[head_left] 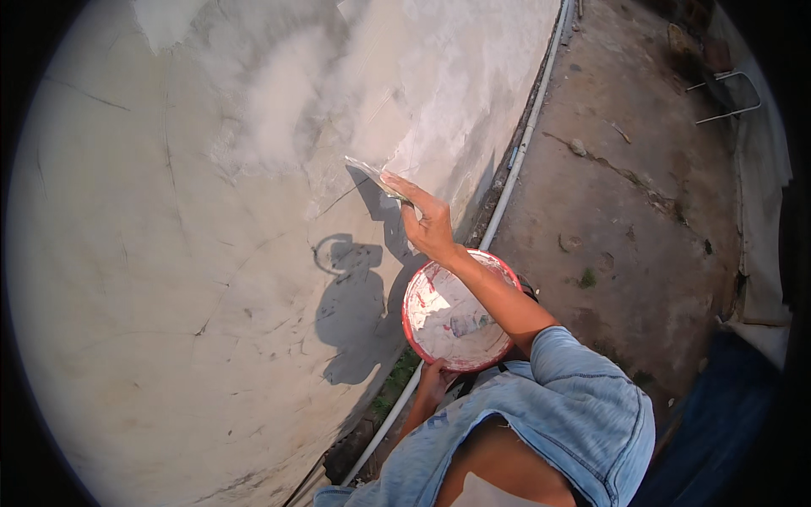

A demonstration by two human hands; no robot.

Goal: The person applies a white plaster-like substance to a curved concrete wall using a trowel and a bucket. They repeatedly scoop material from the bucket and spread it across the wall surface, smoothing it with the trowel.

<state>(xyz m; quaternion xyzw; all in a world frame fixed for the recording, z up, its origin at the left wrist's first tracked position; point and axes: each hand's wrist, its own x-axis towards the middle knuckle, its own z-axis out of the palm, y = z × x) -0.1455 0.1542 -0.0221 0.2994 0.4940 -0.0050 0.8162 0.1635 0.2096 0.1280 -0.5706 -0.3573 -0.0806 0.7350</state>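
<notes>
Head view: the right hand (429, 218) grasps a flat trowel (372, 176), fingers pressed along it, its length reaching up-left from them toward the wall (211, 262); contact is hard to tell. Below, farther from it, the left hand (435, 380) clasps the red-rimmed basin (406, 319).

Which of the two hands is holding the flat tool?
The right hand, higher in the picture, grips the flat tool. The left hand, lower down, holds the edge of the red-rimmed basin instead.
</notes>
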